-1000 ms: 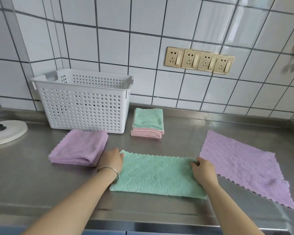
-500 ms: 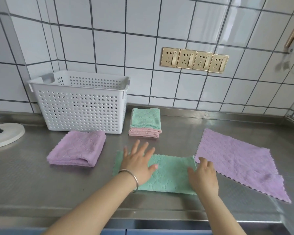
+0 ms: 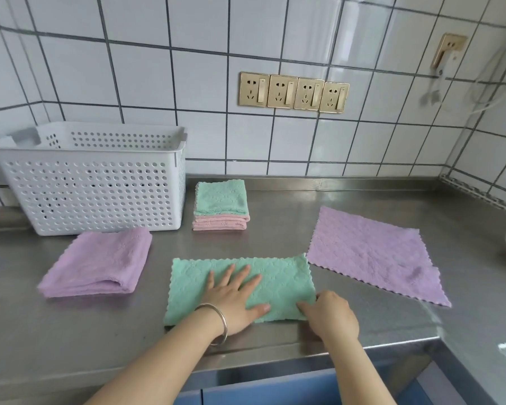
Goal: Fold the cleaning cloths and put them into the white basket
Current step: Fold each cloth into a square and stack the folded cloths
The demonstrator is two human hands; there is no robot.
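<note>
Pressing green cloth point(image 3: 278, 283): left hand point(image 3: 234, 299) flat; right hand point(image 3: 330, 314) fingers curled, grip hidden.

You are looking at a wall of white square tiles point(image 3: 146, 80) with dark grout, filling the upper half of the frame and turning a corner at the far left and far right. At upper centre sit 4 gold socket plates point(image 3: 294, 92) in a row; 1 more gold socket point(image 3: 449, 49) is at upper right, with a white cord hanging from it. Below runs a steel table point(image 3: 319, 211), reflecting soft light. Blue cabinet fronts point(image 3: 275, 390) show at the bottom edge.
</note>
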